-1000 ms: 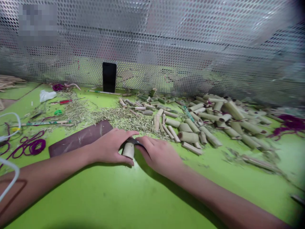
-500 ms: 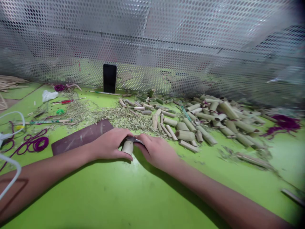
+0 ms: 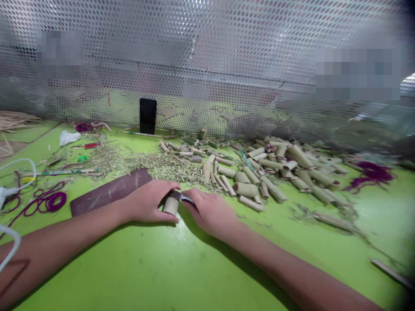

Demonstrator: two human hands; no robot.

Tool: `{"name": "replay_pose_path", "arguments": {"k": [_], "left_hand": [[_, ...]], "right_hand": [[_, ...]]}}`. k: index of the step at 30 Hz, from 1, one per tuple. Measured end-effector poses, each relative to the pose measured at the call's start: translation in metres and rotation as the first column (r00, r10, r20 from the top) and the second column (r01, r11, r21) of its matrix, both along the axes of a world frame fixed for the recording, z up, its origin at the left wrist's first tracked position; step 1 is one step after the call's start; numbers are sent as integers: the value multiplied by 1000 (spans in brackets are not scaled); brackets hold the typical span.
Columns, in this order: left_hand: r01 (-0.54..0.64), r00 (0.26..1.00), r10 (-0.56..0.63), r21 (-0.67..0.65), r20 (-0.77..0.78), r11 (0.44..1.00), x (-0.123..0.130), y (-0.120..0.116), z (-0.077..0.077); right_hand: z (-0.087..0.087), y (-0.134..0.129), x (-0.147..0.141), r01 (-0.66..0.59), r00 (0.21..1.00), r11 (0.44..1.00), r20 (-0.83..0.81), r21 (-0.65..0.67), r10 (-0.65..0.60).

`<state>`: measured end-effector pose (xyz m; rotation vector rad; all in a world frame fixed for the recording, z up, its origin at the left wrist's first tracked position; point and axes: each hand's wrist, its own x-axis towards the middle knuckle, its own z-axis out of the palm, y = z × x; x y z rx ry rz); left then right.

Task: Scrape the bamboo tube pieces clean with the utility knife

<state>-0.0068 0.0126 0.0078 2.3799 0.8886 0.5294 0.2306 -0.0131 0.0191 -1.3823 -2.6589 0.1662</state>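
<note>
A short piece of bamboo tube (image 3: 170, 206) is gripped between the thumb and fingers of my left hand (image 3: 149, 201), just above the green tabletop (image 3: 136, 268). My right hand (image 3: 212, 211) is closed around a knife (image 3: 182, 197), its handle mostly hidden in the fingers. The dark blade lies against the upper end of the tube, close to my left fingers. Behind my left hand a flat brown board (image 3: 108, 193) rests on the table, partly covered by the forearm.
Bamboo pieces (image 3: 282, 162) pile up at the right, with shavings (image 3: 155, 166) behind my hands. A phone (image 3: 148, 116) leans on the perforated metal screen (image 3: 201, 77). Purple cord (image 3: 53, 201), a red screwdriver (image 3: 90, 145) and a white cable (image 3: 19, 162) lie left.
The camera view has shifted slightly. The knife blade has turned a little on the tube's end, showing more of its flat side. Both hands keep their hold.
</note>
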Motion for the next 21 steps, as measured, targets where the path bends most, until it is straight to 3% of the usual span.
{"name": "replay_pose_path", "arguments": {"k": [4,10,14,21], "left_hand": [[12,999,-12,15,31,1000,2,-1,0],[-12,999,14,-43,33,999,5,1,1],[-68,997,70,-82,23,994,5,1,0],[-21,999,21,-2,33,1000,4,2,-4]], "right_hand": [[-2,2,-1,-35,998,994,59,102,29],[-3,3,-2,-71,996,990,71,125,63],[-1,3,0,-73,997,993,46,98,69],[2,0,-1,-43,999,999,-2,27,44]]}}
